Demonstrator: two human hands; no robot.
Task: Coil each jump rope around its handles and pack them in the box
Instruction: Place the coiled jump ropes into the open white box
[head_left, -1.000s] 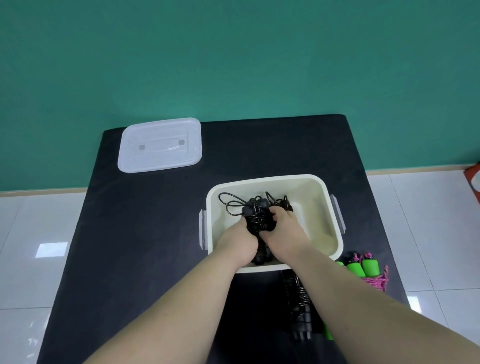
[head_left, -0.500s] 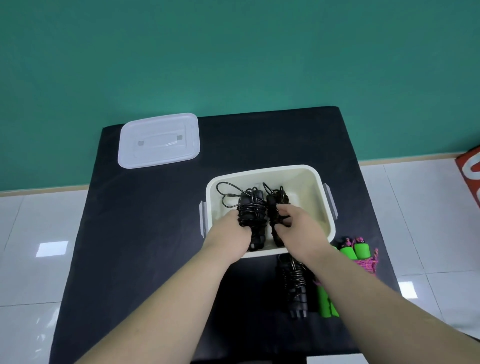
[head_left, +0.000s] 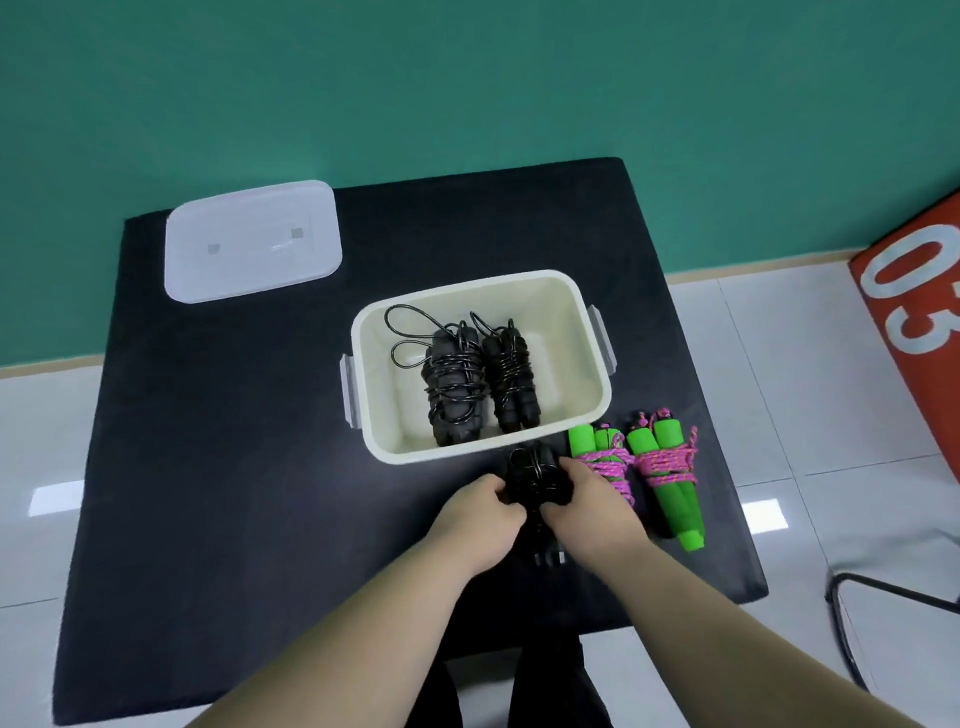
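Observation:
A cream box (head_left: 582, 332) stands on the black table and holds two coiled black jump ropes (head_left: 454, 395) (head_left: 511, 382), lying side by side. In front of the box a third coiled black rope (head_left: 535, 475) lies on the table. My left hand (head_left: 480, 512) grips it from the left and my right hand (head_left: 592, 501) from the right, hiding its lower part. Two green-handled ropes wound in pink cord (head_left: 605, 454) (head_left: 670, 475) lie just right of my right hand.
The box's translucent lid (head_left: 252, 241) lies at the table's far left corner. A red panel marked 03 (head_left: 914, 306) stands right of the table, with a dark chair frame (head_left: 883, 597) below it. The black table (head_left: 223, 467) spreads out left of the box.
Both hands have left the box, where two black ropes now lie, and have come back to grip the third black rope on the table. The camera has tilted down.

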